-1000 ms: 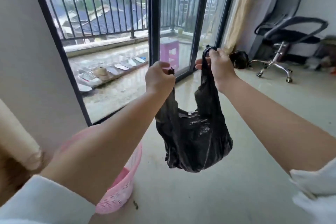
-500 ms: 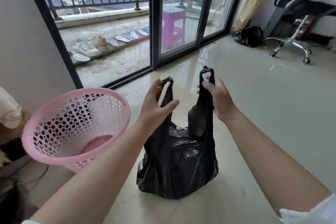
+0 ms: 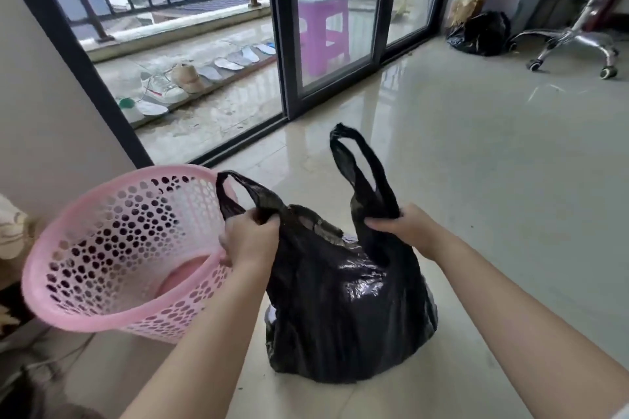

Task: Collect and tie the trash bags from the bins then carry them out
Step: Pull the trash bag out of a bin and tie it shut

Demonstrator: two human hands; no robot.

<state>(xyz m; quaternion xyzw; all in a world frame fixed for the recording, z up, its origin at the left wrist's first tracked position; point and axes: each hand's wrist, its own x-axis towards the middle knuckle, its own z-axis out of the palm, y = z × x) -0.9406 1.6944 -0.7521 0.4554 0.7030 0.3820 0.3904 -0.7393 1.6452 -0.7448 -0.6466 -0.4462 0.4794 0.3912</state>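
- Head view, the bag: the black trash bag (image 3: 350,309) sits on the tiled floor (image 3: 493,180), out of the pink bin (image 3: 112,258) and just to its right. Its weight rests on the floor, so the hands need only manage the handles.
- Head view, left hand: the left hand (image 3: 250,241) grips the base of the left handle loop (image 3: 235,190). Its fingers curl round gathered plastic and the loop stands free above the fist. The hand overlaps the bin's rim; whether it touches the rim I cannot tell.
- Head view, right hand: the right hand (image 3: 405,230) grips the base of the right handle loop (image 3: 357,167), fingers closed round the neck of plastic, loop upright above.
- Judgement: holding low on both handles leaves two free ends long enough to cross, which suits the tying step. The mouth between the fists is not yet closed.
- Head view, the bin: it stands tilted with its mouth toward the viewer, and no liner shows inside.
- Head view, surroundings: another black bag (image 3: 478,32) lies by the far wall beside an office chair base (image 3: 575,41). It is probably a further item to carry out.
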